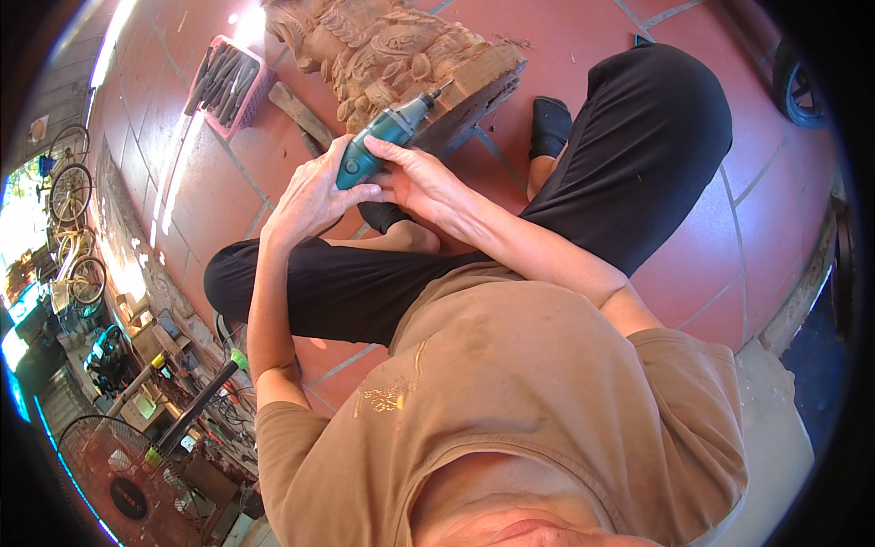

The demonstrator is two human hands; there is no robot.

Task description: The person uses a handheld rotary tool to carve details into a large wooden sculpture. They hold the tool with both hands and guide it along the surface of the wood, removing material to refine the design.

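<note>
Both of my hands are closed round a green rotary tool (384,137), its thin bit pointing up and to the right toward a carved wooden block. My left hand (314,193) wraps the rear left of the tool's body. From the right, my right hand (415,179) grips it, with the thumb lying along the casing. Just beyond the tool is the carved wood (392,55), covered in dense relief with a flat sawn end. A wooden mallet-like piece (299,111) lies on the floor left of it, partly hidden behind my left hand.
A pink basket (252,100) full of chisel-like hand tools stands at the far left on red floor tiles (583,27). My crossed legs in black trousers (638,155) flank the work. A standing fan (118,483), bicycles (71,191) and clutter line the left side; a wheel (800,84) is far right.
</note>
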